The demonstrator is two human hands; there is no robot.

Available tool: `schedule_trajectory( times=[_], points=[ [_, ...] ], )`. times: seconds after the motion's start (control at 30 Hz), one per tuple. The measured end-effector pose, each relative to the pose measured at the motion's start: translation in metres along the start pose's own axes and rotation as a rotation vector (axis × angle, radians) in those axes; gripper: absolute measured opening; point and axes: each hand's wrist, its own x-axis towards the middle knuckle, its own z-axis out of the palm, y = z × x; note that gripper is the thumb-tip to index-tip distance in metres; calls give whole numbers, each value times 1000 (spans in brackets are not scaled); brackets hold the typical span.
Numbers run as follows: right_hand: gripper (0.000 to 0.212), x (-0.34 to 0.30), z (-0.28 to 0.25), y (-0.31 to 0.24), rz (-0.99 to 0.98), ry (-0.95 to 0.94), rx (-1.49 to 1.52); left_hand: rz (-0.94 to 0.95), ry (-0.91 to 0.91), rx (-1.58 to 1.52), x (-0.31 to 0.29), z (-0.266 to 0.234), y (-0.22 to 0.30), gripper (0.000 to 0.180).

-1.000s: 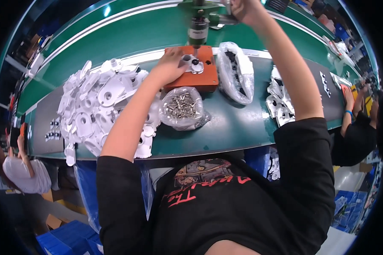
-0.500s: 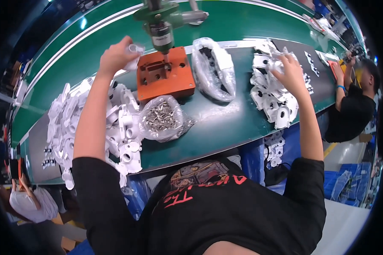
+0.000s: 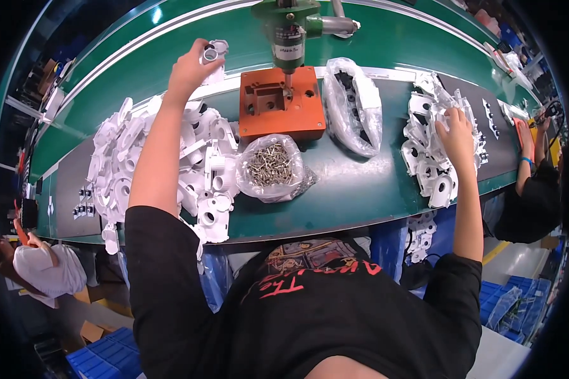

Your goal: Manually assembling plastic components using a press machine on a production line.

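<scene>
My left hand (image 3: 193,68) is raised over the far green belt, its fingers closed on a white plastic part (image 3: 217,71) with a round collar. To its right an orange fixture block (image 3: 281,124) sits under the spindle of a green press (image 3: 289,43). My right hand (image 3: 459,140) is at the right-hand heap of white plastic parts (image 3: 427,165), its fingers curled against one of them; its grip is partly hidden. A second heap of white parts (image 3: 216,165) lies beside my left forearm. In front of the block stands a clear bag of small metal pins (image 3: 270,165).
An open clear bag with dark pieces (image 3: 353,104) lies right of the block. Small black-and-silver pieces (image 3: 490,120) lie on the dark mat at right, others (image 3: 83,203) at far left. Co-workers sit at both ends: one in white (image 3: 47,268), another in black (image 3: 528,208).
The whole view has shifted, so the bench appears further right. My left hand has carried its white part further out over the belt. My right hand has lowered onto the heap, fingers curling in.
</scene>
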Motion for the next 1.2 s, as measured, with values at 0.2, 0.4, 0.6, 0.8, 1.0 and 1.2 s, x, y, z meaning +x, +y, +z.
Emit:
schedule_trajectory(
  times=[0.2,0.4,0.6,0.8,1.0,1.2],
  points=[
    [26,1,5,-2,25,51,22,84,7,91,-1,8,4,59],
    [23,2,-1,-8,42,255,196,-183,-93,-350,-1,9,11,56],
    [22,6,0,-3,48,408,391,-271,-183,-770,7,20,-1,51],
    [18,16,6,13,83,603,579,-391,95,-533,16,31,-31,71],
    [18,15,6,-3,-52,354,515,-113,-134,-200,-24,-29,11,47],
    [18,-11,2,-28,-198,331,438,-53,-553,375,-143,-62,68,46]
  ],
)
